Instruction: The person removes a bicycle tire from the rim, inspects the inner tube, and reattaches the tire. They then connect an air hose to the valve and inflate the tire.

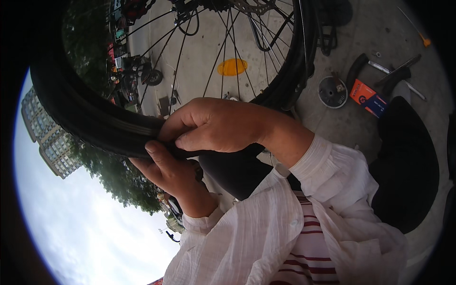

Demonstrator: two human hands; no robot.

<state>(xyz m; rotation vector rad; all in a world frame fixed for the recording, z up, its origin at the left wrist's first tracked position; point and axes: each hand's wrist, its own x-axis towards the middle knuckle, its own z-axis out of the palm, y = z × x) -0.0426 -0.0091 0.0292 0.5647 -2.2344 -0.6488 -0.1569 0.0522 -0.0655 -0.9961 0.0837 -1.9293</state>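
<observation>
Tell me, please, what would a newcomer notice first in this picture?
A large black tyre curves across the upper left, gripped by the left hand below and the right hand above. An orange oval reflector stands out at top centre; a red and blue box lies at upper right.

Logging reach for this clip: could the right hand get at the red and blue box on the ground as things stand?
Probably not without letting go: the right hand is on the black tire, and the red and blue box lies well off to its right.
</observation>
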